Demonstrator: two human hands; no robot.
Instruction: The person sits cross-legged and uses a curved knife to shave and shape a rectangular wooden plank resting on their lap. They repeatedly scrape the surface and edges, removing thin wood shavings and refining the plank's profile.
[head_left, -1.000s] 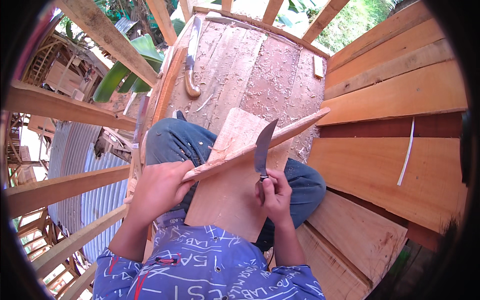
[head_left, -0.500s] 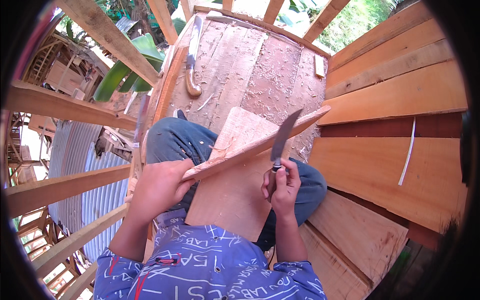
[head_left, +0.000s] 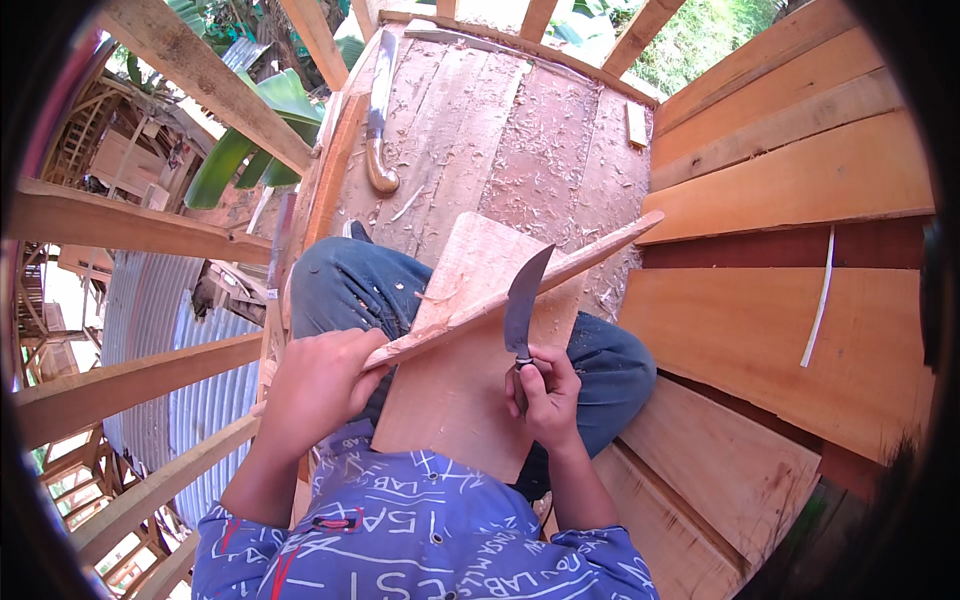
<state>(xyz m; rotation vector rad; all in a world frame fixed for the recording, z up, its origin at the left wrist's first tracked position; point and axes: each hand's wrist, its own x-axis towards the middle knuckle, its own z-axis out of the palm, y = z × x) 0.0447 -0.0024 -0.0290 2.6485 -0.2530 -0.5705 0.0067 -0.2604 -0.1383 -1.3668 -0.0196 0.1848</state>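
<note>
- I have the right grip (head_left: 546,392) clamped firmly on the knife (head_left: 521,303), its curved blade raised before the wooden strip (head_left: 575,261) (contact I cannot confirm).
- My left grip (head_left: 322,380) is closed on the strip's left end.
- The strip crosses over a wide board (head_left: 455,390).
- A machete (head_left: 378,115) lies beyond on the plank floor (head_left: 545,130).

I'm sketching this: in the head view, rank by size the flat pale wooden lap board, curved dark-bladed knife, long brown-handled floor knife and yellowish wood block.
Lap board, largest
Curved knife and floor knife: too alike to rank
Wood block, smallest
</note>
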